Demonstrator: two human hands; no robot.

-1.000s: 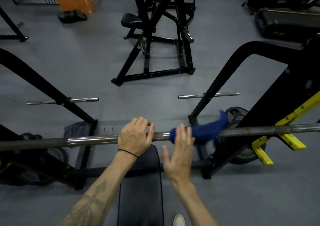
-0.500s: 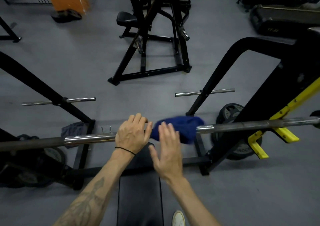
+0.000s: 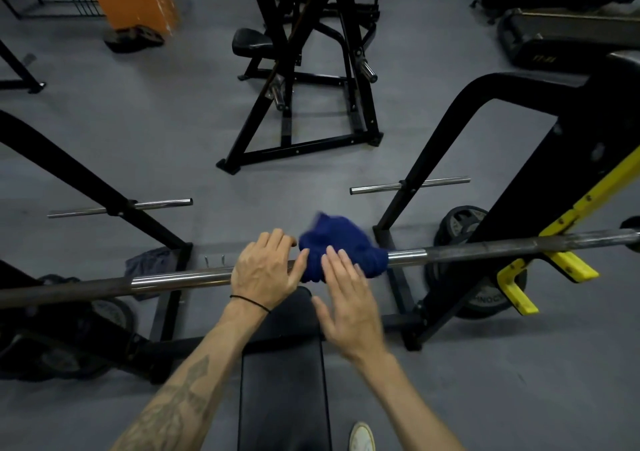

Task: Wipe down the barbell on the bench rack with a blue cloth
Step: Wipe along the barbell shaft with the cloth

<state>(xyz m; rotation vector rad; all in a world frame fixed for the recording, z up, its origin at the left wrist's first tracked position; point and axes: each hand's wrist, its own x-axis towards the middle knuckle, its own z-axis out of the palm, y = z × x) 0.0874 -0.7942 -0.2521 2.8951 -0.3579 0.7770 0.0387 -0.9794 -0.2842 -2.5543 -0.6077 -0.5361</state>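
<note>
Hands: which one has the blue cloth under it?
The right hand, fingers straight, pressing the blue cloth onto the barbell; the left hand grips bare bar.

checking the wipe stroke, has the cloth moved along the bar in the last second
Yes. The cloth has slid left along the bar, away from the yellow hook, and now sits against the left hand.

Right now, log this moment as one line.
left hand: grips barbell | right hand: fingers straight, pressing blue cloth on bar | cloth: bunched mid-bar above bench pad
</note>
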